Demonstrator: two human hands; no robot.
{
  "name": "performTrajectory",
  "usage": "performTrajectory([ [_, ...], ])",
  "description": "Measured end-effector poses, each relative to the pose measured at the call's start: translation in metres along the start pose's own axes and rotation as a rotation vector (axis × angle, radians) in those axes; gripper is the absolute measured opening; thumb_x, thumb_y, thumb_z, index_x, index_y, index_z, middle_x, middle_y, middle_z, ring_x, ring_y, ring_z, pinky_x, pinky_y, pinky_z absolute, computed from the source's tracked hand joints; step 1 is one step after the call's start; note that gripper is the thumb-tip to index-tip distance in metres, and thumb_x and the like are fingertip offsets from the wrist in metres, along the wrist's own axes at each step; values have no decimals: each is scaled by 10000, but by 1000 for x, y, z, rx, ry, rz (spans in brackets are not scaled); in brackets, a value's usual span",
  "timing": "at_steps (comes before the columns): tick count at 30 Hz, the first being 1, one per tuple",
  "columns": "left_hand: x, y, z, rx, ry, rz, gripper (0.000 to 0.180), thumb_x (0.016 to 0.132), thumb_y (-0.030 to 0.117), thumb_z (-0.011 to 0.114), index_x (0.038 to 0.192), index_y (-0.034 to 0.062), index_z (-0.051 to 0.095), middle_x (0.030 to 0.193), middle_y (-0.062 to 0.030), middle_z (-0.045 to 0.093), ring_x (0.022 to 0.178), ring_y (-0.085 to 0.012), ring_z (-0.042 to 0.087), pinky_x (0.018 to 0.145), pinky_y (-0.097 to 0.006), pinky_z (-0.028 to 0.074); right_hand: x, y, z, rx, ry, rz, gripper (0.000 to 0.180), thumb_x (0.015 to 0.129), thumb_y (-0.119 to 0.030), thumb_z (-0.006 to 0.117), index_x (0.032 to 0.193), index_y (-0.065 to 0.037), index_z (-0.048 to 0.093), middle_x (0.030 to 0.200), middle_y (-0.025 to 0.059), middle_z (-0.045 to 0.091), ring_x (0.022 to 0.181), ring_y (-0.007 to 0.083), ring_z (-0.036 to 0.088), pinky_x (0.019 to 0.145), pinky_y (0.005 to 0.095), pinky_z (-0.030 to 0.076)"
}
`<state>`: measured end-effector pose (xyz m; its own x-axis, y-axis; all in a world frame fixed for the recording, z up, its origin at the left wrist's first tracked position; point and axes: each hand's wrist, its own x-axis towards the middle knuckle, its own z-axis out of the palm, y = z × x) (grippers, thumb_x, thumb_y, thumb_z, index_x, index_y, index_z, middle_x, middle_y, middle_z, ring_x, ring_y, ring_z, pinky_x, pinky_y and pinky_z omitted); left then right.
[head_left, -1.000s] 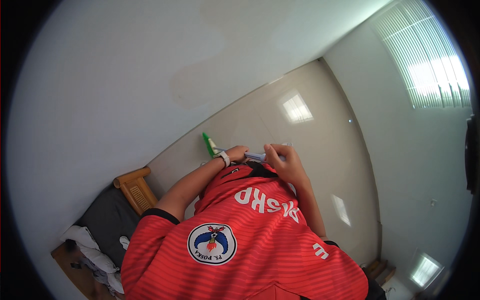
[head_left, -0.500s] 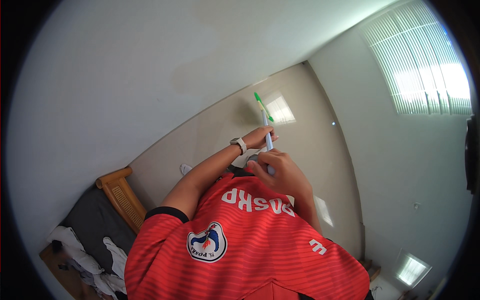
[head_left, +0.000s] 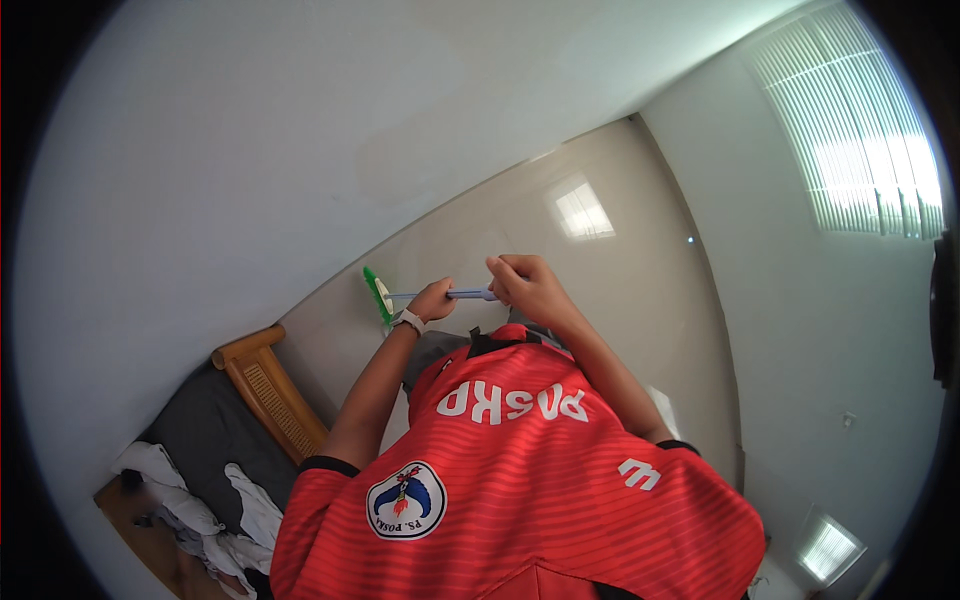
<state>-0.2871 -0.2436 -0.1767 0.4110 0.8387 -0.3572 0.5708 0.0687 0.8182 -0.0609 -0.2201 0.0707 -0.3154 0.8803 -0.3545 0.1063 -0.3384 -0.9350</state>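
A long-handled flat mop stretches across in front of me, its pale blue handle (head_left: 470, 293) running roughly left to right. Its narrow green head (head_left: 372, 288), cream at the middle, is on the tiled floor at the left, near the foot of the wall. My left hand (head_left: 434, 299), below a pale wristwatch, is wrapped round the handle close to the head. Farther right, my right hand (head_left: 528, 286) is closed round the handle's upper end. The fingers of both hands are partly hidden.
A wooden bed end (head_left: 265, 385) with a woven panel stands at left, beside a dark mattress (head_left: 200, 425) with white cloths (head_left: 255, 505). A pale wall (head_left: 250, 150) rises along the floor's far left side, another (head_left: 790, 330) along the right. Light falls through a blind-covered window (head_left: 850, 130).
The mop head has swung from straight ahead to the left, toward the bed. My left hand has moved left with the handle; my right hand has moved slightly up.
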Motion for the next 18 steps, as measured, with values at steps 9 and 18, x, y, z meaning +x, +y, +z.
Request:
performTrajectory([
  [9,68,70,38,-559,72,353,97,917,132,611,907,45,569,783,-85,591,731,-203,564,660,-360,461,3,-33,37,-524,-22,-283,309,898,-181,626,685,40,591,541,162,544,447,286,508,501,405,414],
  [18,50,174,-4,-574,-110,349,192,1006,227,570,1005,42,519,794,-35,508,711,-139,463,651,-328,429,-22,-89,61,-576,-34,-202,255,894,-168,631,754,44,636,634,173,618,582,335,617,598,402,498],
])
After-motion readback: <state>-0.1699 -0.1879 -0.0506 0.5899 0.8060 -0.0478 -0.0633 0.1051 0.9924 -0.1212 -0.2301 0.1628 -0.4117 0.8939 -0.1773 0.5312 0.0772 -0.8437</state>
